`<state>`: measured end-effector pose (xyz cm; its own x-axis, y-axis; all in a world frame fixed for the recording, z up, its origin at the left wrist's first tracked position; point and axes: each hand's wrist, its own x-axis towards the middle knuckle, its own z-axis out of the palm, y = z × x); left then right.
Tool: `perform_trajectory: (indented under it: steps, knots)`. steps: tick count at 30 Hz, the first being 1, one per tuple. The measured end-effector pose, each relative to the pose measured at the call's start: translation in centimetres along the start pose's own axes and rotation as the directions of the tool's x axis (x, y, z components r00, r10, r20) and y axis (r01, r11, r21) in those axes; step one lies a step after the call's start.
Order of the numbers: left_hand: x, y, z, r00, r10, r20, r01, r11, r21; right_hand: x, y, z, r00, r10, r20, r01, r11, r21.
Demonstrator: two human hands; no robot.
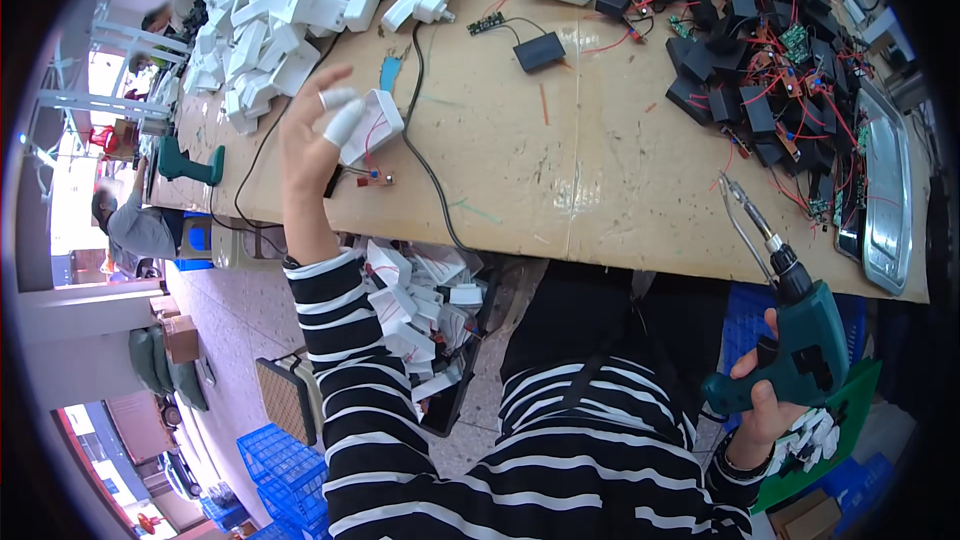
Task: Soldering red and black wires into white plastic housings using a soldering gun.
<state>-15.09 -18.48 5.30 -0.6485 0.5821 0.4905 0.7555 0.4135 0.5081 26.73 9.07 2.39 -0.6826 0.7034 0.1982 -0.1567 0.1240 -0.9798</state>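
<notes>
My right hand (765,410) is wrapped round the handle of a dark green soldering gun (815,335), a finger near its trigger. The gun points up and away, its metal tip and thin feed tube close to the table's front edge. At the left, my left hand (308,145) is raised with its fingers apart, white covers on two of them. Beside those fingers sits a small white plastic case (378,120), tilted, with red wires inside; whether they touch is unclear. A small red circuit board (376,178) lies below the case, near the wires.
White cases (285,15) are heaped at the far left, black boxes with wired boards (760,90) at the right. A clear tray (888,200) stands at the right edge. Another green tool (190,162) lies at the left. A black cable (425,155) crosses the table (520,200). A bin of white cases (425,300) stands below.
</notes>
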Motion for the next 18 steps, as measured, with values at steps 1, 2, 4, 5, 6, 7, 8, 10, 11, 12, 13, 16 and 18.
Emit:
perform_trajectory:
  steps: [1,2,4,5,6,7,8,10,11,12,13,16,18]
  knots:
    - [1.2,0.1,0.3,1.0,0.007,-0.004,-0.007,1.0,-0.002,0.1,0.1,-0.1,1.0,-0.007,-0.004,0.007,1.0,-0.001]
    - [3.4,1.1,1.7,0.997,0.059,-0.047,-0.055,0.995,0.083,0.3,0.2,-0.3,1.0,0.013,0.008,-0.013,1.0,0.01]
    - [7.1,2.2,3.9,0.997,0.054,-0.056,-0.045,0.986,0.158,0.6,0.3,-0.4,0.999,0.028,0.029,-0.029,0.999,0.035]
    - [9.0,2.0,5.3,1.0,0.003,-0.014,-0.001,0.991,0.13,0.3,0.5,0.1,0.999,0.035,0.005,-0.035,0.997,0.064]
    - [10.7,1.4,6.2,1.0,-0.004,-0.001,0.004,0.966,0.26,0.4,0.4,0.3,0.999,0.04,0.0,-0.04,0.994,0.097]
    - [12.4,0.5,8.3,1.0,-0.005,0.022,-0.003,0.931,0.365,0.5,0.5,0.2,0.999,0.039,-0.012,-0.038,0.995,0.088]
    - [13.2,-0.2,9.0,1.0,-0.005,0.018,-0.002,0.927,0.374,0.5,0.4,0.2,0.999,0.038,0.004,-0.038,0.995,0.093]
    - [14.0,-1.4,10.3,0.969,-0.237,0.075,0.135,0.756,0.641,0.7,0.4,0.2,0.999,0.039,0.017,-0.041,0.995,0.096]
    - [14.2,-0.5,10.4,0.969,-0.234,0.081,0.13,0.759,0.638,0.9,0.4,0.1,1.0,0.03,0.009,-0.031,0.994,0.105]
    - [14.3,0.7,10.0,0.943,-0.323,0.087,0.224,0.804,0.551,0.9,0.6,0.0,1.0,0.024,-0.003,-0.024,0.993,0.114]
    - [14.2,1.3,9.6,0.906,-0.411,0.1,0.324,0.826,0.462,1.1,0.8,-0.3,0.999,0.032,-0.008,-0.03,0.993,0.114]
    - [12.4,3.8,8.2,0.833,-0.531,0.152,0.549,0.762,-0.343,1.1,1.1,-1.0,1.0,0.024,-0.014,-0.023,0.993,0.115]
    - [9.4,5.5,7.2,0.814,-0.548,0.194,0.554,0.63,-0.544,1.3,1.1,-1.1,0.999,0.04,-0.02,-0.037,0.992,0.123]
